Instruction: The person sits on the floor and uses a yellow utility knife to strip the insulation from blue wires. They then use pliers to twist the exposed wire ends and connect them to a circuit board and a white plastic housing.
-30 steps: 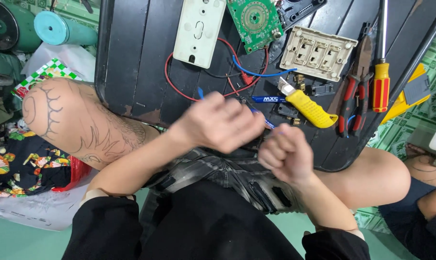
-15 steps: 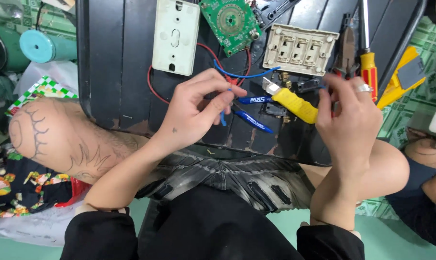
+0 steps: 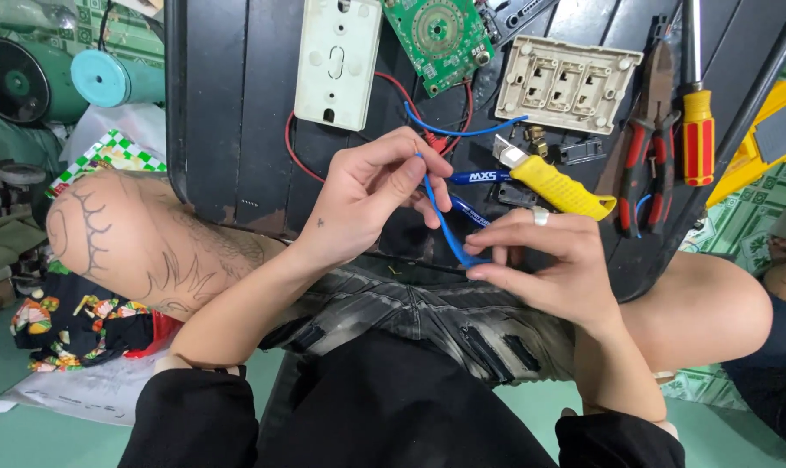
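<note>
Pinching a blue wire (image 3: 439, 217) between them, both hands worked above the near edge of the black surface (image 3: 228, 104). The left hand (image 3: 367, 195) closed its fingertips on the wire's upper end, while the right hand (image 3: 544, 264) gripped the lower bend between thumb and forefinger. Just beyond lay a yellow-handled knife (image 3: 557, 184); farther off sat a white switch plate (image 3: 338, 61), a green circuit board (image 3: 436, 35) and a beige socket panel (image 3: 570, 82). Red-handled pliers (image 3: 649, 156) and a screwdriver (image 3: 696, 130) rested at right.

A green-and-white checkered package (image 3: 107, 156) lies left of the black tray (image 3: 228, 113) (partly hidden by a knee).
</note>
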